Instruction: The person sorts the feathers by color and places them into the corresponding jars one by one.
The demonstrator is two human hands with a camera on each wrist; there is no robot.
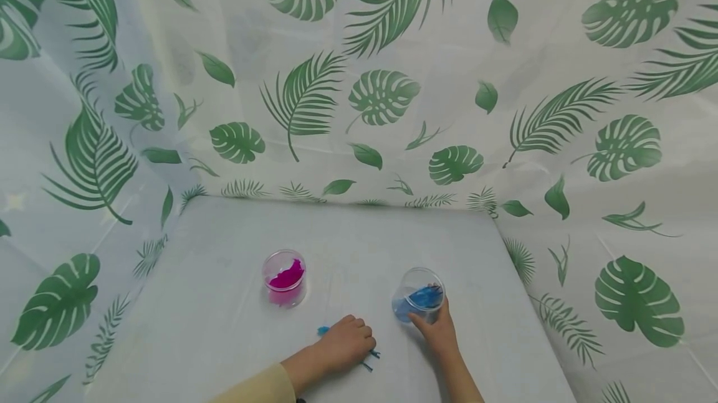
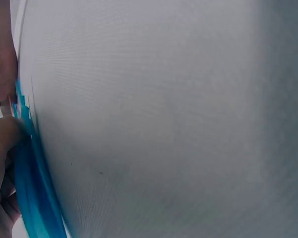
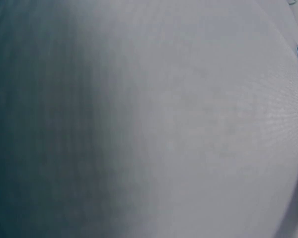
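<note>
A leaf-printed curtain (image 1: 359, 79) backs the white-covered table (image 1: 224, 328).

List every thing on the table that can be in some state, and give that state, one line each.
left hand: fingers curled over a blue feather, on the table.
right hand: gripping the blue-feather cup at its near side.
blue-feather cup: tilted, open, blue feathers inside.
pink-feather cup: upright, open, untouched, pink feathers inside.
blue feather: lying on the table, mostly hidden under the left hand.
</note>
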